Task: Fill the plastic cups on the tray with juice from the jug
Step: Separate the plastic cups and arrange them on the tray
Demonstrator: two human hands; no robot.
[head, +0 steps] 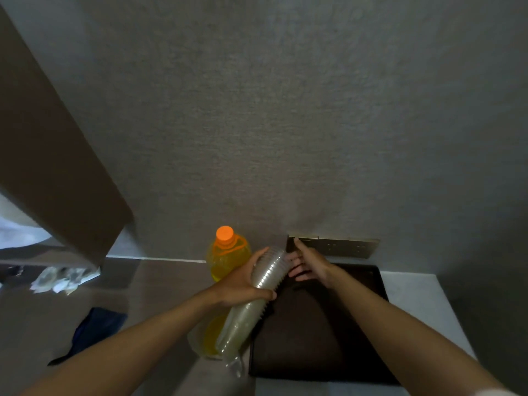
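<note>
A long stack of clear plastic cups (257,290) lies tilted in the air over the left edge of a dark tray (320,338). My left hand (243,287) grips the stack around its middle. My right hand (307,264) reaches the stack's open top end, fingers at the rim of the uppermost cup. A bottle of yellow juice (225,258) with an orange cap stands just behind my left hand. A clear jug (207,338) with yellow juice sits under the stack's lower end, partly hidden. No cups stand on the tray.
A grey wall rises right behind the counter. A brown cabinet (51,167) hangs at the upper left. Crumpled clear wrappers (60,278) lie at the left, and a dark blue cloth (91,330) lies near my left forearm. A socket strip (343,245) is behind the tray.
</note>
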